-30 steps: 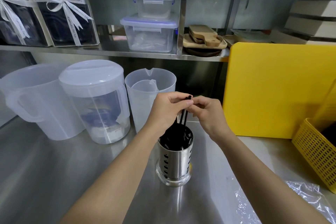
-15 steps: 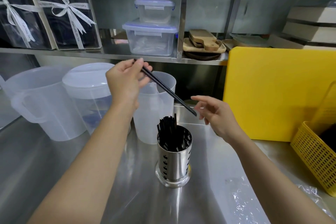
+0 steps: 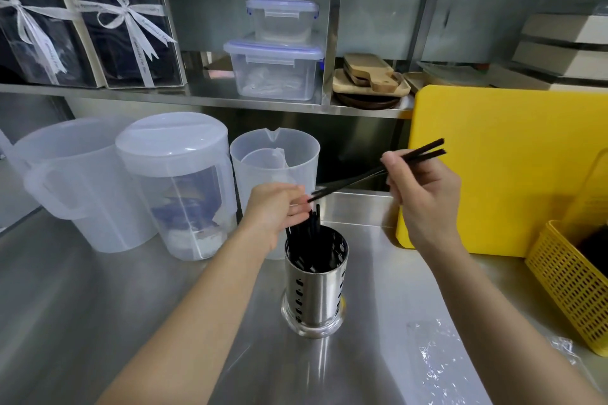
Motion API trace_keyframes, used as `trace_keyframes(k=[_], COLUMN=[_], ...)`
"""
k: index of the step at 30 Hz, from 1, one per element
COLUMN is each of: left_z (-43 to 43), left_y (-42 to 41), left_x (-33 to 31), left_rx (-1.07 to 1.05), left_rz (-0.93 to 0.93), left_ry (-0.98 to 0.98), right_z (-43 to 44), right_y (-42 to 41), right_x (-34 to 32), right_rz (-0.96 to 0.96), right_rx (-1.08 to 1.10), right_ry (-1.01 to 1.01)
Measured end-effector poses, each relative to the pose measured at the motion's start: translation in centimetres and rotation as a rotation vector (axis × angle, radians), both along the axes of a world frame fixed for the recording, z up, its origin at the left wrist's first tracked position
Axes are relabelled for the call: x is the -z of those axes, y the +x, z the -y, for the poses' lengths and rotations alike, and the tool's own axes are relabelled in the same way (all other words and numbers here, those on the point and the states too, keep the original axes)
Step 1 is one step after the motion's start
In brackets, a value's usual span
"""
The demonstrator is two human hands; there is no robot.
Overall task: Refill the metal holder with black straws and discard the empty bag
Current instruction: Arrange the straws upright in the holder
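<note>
Nearest, a clear empty bag (image 3: 437, 368) lies flat on the counter (image 3: 98, 322), right of the metal holder (image 3: 314, 286). Over the holder, the left hand (image 3: 276, 210) pinches upright straws (image 3: 312, 223). Farther right, the right hand (image 3: 424, 191) grips two slanted straws (image 3: 424, 152).

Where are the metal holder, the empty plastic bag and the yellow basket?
metal holder (image 3: 314, 293): head view, on its perforated side wall.
empty plastic bag (image 3: 437, 362): head view, on its crinkled middle.
yellow basket (image 3: 566, 286): head view, on its mesh side.

Both forearms are bare, with no sleeve in view. The left hand (image 3: 278, 207) and right hand (image 3: 424, 194) wear no gloves, rings, or watch; fingernails look short and unpainted.
</note>
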State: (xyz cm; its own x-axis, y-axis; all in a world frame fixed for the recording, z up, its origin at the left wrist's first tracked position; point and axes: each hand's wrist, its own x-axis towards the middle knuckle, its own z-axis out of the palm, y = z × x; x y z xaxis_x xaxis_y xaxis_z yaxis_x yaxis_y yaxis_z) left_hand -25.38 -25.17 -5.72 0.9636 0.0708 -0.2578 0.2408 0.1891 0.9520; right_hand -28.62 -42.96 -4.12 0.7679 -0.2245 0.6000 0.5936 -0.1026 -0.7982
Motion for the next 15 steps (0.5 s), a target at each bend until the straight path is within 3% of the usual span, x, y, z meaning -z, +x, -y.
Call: trace_keyframes(k=[4,6,9,12,15], left_z=[0.5,1.1,2.3,3.2,3.7], left_y=[-0.1,-0.4,-0.6,-0.3,0.0], left_x=[1.4,1.9,2.8,3.4,3.7], left_rx=[-0.011,0.024,0.077,0.092,0.053], left_rz=[0.286,0.413,0.51,0.539,0.523], left_ry=[0.698,0.948,1.147,1.252,1.364], right_z=[1.2,1.3,0.9,0.3,0.2], right_y=[0.4,0.5,0.9,1.4,1.5], right_x=[1.0,1.8,3.3,5.2,6.5], right_rz=[-0.03,-0.091,-0.248,-0.414,-0.446], right_rx=[0.112,0.109,0.052,-0.015,-0.06], right_ry=[-0.134,-0.201,-0.335,-0.616,-0.624])
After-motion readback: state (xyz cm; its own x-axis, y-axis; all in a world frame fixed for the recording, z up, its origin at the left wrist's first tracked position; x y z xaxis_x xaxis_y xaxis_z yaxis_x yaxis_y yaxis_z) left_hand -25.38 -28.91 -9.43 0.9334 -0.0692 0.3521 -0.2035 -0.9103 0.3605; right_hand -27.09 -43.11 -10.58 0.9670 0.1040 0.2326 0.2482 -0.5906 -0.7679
